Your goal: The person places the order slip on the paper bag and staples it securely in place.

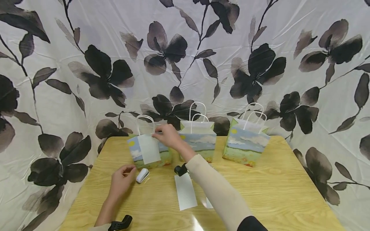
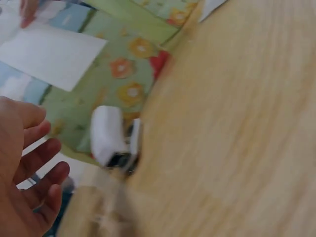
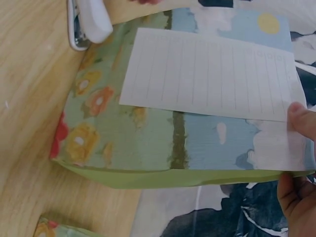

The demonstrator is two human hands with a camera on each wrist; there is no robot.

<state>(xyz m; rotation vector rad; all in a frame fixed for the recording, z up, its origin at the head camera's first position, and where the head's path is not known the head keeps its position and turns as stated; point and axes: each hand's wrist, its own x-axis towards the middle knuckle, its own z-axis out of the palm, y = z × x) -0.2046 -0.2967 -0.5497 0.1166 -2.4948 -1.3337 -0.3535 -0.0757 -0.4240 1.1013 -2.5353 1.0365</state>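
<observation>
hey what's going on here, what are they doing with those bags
A person's right hand pinches a lined paper sheet by its top corner, against the front of the leftmost gift bag. The left hand, holding nothing, is beside a white stapler. The middle bag and rightmost bag stand alongside.
</observation>
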